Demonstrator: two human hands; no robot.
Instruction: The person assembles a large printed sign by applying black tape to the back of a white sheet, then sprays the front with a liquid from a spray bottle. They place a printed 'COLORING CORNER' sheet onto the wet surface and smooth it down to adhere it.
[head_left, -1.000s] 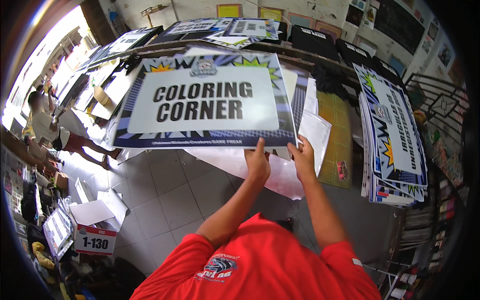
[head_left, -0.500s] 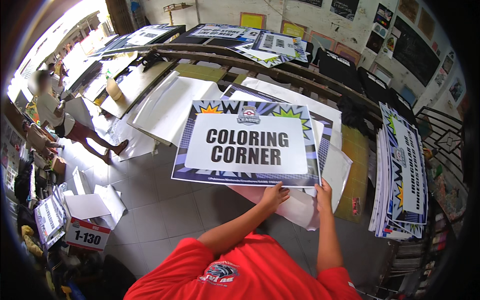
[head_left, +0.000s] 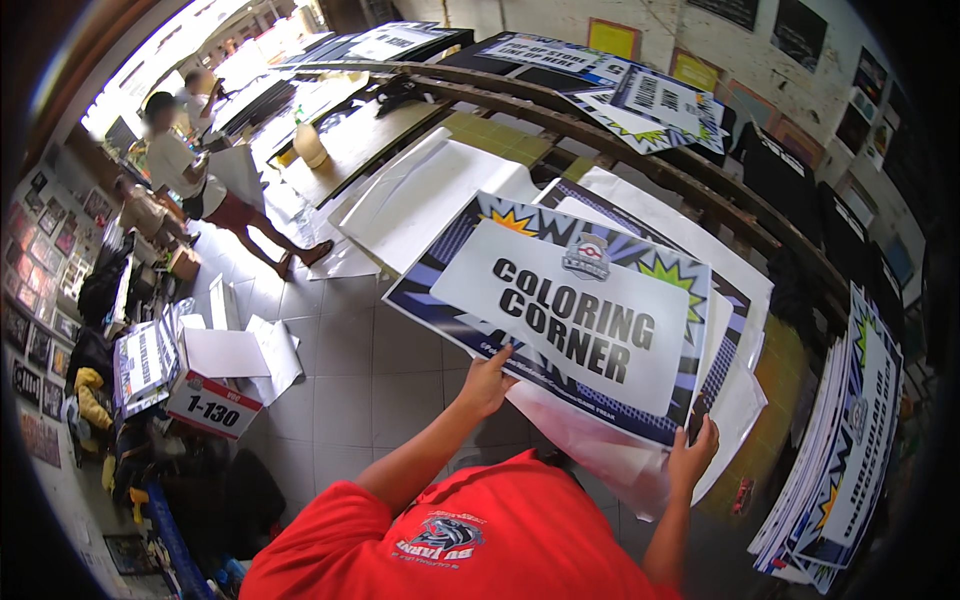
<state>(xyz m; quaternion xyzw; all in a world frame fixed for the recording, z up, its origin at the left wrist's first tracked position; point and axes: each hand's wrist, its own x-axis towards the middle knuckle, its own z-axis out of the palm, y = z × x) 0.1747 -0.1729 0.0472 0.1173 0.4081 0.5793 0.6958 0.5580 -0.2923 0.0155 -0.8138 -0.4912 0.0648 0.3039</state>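
Observation:
A printed sign board [head_left: 470,290] with black lettering on a white panel and a purple patterned border with starbursts is in both my hands. It slopes down toward the right. My left hand [head_left: 487,382] grips its lower edge left of the middle, thumb on the printed face. At the lower right corner my right hand [head_left: 693,450] holds the edge; the fingers behind the board are hidden. Beneath and beyond the sign lie white paper sheets [head_left: 430,195] and another purple-bordered sheet [head_left: 740,330] on a worktable [head_left: 770,410].
Right of me stands a thick stack of similar signs [head_left: 850,430]. More boards [head_left: 660,105] lie on a dark rack at the back. A person in shorts [head_left: 215,185] stands at the far left, near a bottle [head_left: 309,148]. Lower left are a box with a red-and-white card [head_left: 213,405] and leaning boards.
The sign has tilted, its right end dropping toward me. My left hand has moved left along the lower edge, away from my right hand. The view has turned left.

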